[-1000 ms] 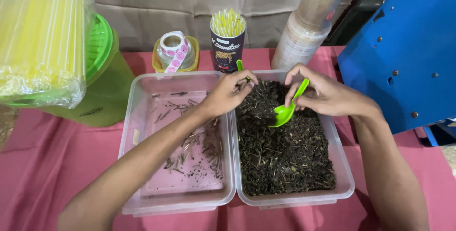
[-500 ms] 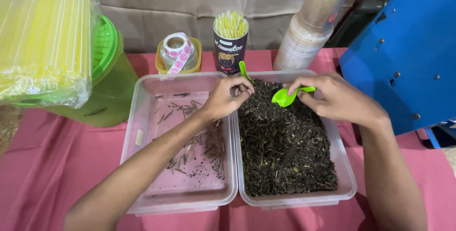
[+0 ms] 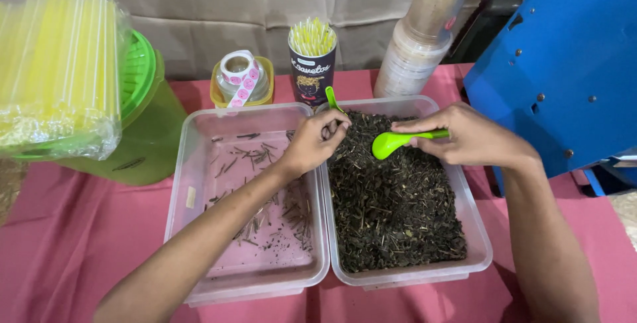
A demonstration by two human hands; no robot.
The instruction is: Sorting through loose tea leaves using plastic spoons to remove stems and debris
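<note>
- Covering the whole surface (image 3: 60, 230) is a pink cloth, with a blue metal machine panel (image 3: 564, 64) at the right edge.
- Standing at the left, a green plastic lidded bucket (image 3: 142, 124) carries a clear bag of yellow straws (image 3: 56, 71).
- Side by side in the middle sit two clear plastic tubs: the left clear tub (image 3: 192, 163) holds only scattered thin stalks, the right clear tub (image 3: 478, 230) is full of dark dried leaves (image 3: 391, 210).
- Behind them are a stack of clear cups (image 3: 418, 51), a dark paper cup of straws (image 3: 312, 64) and a small yellow jar with a sticker roll (image 3: 242, 77).
- The right hand (image 3: 474, 140) is clamped on the handle of a bright green plastic spoon (image 3: 391, 142), which has swung from steep to nearly level above the leaves since a second ago.
- The left hand (image 3: 315, 144) has its fingers pinched together at the tubs' shared rim, just as before; what it grips is too small to tell.
- A second green spoon handle (image 3: 333, 99) pokes up behind it.
</note>
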